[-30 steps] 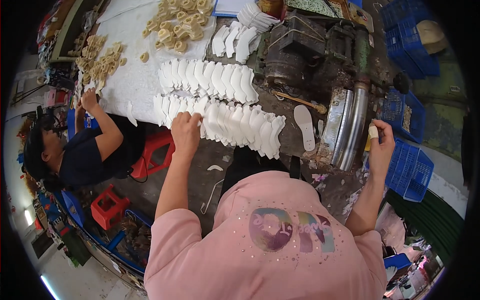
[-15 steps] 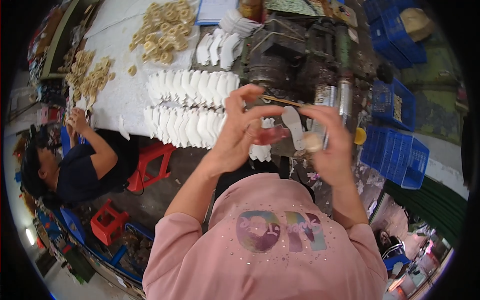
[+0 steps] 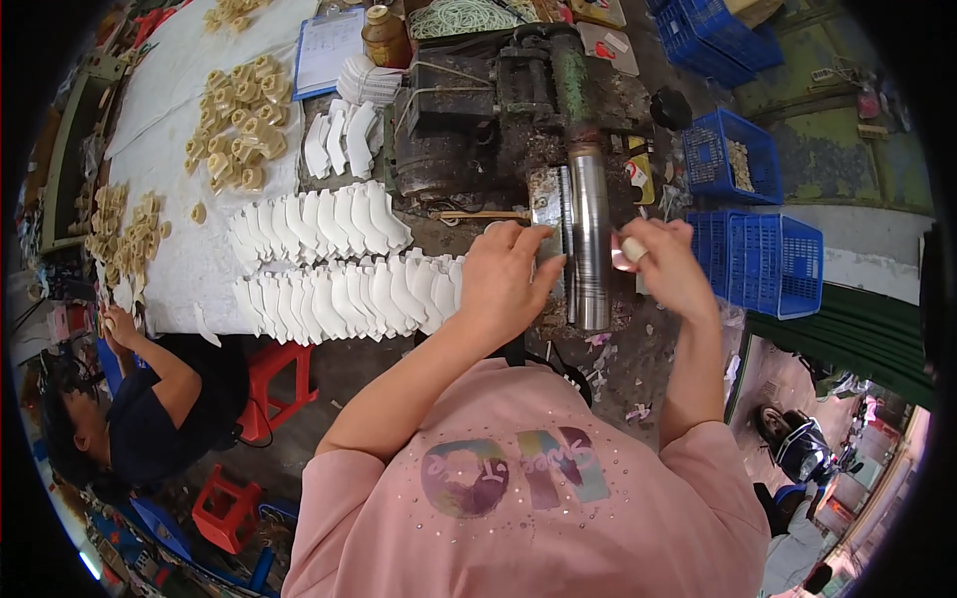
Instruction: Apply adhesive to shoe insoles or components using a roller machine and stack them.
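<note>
My left hand rests at the left side of the machine's upright steel roller. Its fingers stretch over the narrow metal plate, the thumb apart from the index finger. Something pale shows between thumb and index, too covered to name. To the right of the roller, my right hand is closed, fingers curled toward the steel. A small cream-coloured piece shows at its fingers, with a pinkish patch beside it; what the fingers hold is hidden. Two rows of white curved pieces stand left of my left hand.
The dark, greasy machine fills the table's middle. A thin wooden stick lies before it. Cream-coloured ring-like parts are heaped at the left. Blue crates stand at the right. A co-worker sits at the left near red stools.
My hands, raised together with a pale sole-shaped piece between them, have come down and moved apart to either side of the roller. The view has shifted to the right.
</note>
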`<state>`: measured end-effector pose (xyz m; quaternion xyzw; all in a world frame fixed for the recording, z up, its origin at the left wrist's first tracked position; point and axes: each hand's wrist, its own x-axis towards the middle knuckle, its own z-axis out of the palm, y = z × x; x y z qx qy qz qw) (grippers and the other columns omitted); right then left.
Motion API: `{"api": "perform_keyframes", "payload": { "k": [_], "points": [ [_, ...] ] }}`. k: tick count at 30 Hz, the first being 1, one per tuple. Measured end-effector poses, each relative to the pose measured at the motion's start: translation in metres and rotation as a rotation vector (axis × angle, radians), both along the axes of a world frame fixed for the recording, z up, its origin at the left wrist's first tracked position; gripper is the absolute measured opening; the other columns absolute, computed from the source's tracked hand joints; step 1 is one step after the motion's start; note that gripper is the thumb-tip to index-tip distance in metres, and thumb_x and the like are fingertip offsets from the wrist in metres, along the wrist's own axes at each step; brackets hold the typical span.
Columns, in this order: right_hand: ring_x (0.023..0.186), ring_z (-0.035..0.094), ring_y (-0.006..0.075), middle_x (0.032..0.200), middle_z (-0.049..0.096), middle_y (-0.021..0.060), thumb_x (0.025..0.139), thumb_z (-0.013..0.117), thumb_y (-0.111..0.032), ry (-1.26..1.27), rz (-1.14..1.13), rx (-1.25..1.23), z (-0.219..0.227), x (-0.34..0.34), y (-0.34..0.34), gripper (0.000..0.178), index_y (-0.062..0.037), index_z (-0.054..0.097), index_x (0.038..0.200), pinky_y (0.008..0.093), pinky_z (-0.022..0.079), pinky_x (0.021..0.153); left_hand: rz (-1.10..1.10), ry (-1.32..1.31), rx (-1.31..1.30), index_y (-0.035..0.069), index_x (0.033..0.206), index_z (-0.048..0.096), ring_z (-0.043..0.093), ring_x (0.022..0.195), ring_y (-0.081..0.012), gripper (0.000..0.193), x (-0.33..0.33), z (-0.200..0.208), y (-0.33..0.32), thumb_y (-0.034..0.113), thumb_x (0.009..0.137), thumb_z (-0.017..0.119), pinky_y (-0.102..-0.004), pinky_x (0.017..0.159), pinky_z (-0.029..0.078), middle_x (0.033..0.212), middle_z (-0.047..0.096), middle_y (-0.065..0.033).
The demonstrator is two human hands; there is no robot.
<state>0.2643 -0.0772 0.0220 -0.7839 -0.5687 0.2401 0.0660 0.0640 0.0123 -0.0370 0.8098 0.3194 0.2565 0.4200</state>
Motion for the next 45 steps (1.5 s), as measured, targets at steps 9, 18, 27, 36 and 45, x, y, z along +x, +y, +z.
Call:
{"api": "perform_keyframes", "payload": {
  "k": [9, 18, 27, 36, 45],
  "points": [
    [0.089, 0.056, 0.0182, 0.093, 0.060, 0.0076, 0.080, 0.056, 0.000, 0.284, -0.424, 0.352, -0.021, 0.007, -0.007, 0.021, -0.0047, 0.062, 0.099, 0.0327, 0.042, 0.082, 0.240, -0.148, -0.186, 0.005, 0.079, 0.068, 0.054, 0.075, -0.0231, 0.010, -0.021, 0.002, 0.014, 0.007, 0.069, 0.072, -0.0332, 0.067, 0.043, 0.076, 0.057, -0.0076],
    [0.087, 0.052, 0.0121, 0.093, 0.059, 0.0036, 0.086, 0.055, -0.004, 0.281, -0.455, 0.466, -0.029, 0.000, 0.014, 0.017, -0.0007, 0.060, 0.102, 0.0251, 0.041, 0.079, 0.723, 0.393, 0.497, 0.008, 0.079, 0.067, 0.051, 0.077, -0.0240, 0.017, -0.259, -0.099, 0.051, 0.000, 0.065, 0.073, -0.0341, 0.066, 0.043, 0.077, 0.054, -0.0055],
    [0.088, 0.053, 0.0122, 0.095, 0.058, 0.0040, 0.087, 0.055, -0.003, 0.278, -0.461, 0.513, -0.033, -0.006, 0.029, 0.017, -0.0007, 0.059, 0.103, 0.0251, 0.041, 0.080, 0.494, 0.663, 0.315, 0.005, 0.080, 0.061, 0.049, 0.083, -0.0283, 0.011, -0.257, -0.104, 0.044, 0.011, 0.073, 0.068, -0.0396, 0.072, 0.040, 0.084, 0.052, -0.0102],
    [0.090, 0.054, 0.0137, 0.100, 0.056, 0.0050, 0.086, 0.054, -0.002, 0.172, -0.458, 0.560, -0.025, -0.025, 0.021, 0.015, -0.0007, 0.059, 0.100, 0.0249, 0.043, 0.079, 0.554, 0.354, -0.044, -0.001, 0.111, 0.058, 0.058, 0.091, -0.0392, 0.037, -0.168, -0.158, 0.232, 0.016, 0.078, 0.058, -0.0445, 0.083, 0.045, 0.092, 0.063, -0.0216],
    [0.091, 0.053, 0.0148, 0.101, 0.056, 0.0070, 0.086, 0.054, -0.004, 0.085, -0.607, 0.488, -0.025, -0.029, -0.028, 0.015, 0.0015, 0.057, 0.100, 0.0262, 0.041, 0.082, 0.658, 0.687, -0.149, 0.002, 0.114, 0.055, 0.044, 0.113, -0.0398, 0.052, -0.111, -0.184, 0.300, 0.029, 0.071, 0.067, -0.0465, 0.095, 0.039, 0.116, 0.050, -0.0229]
  ]
}}
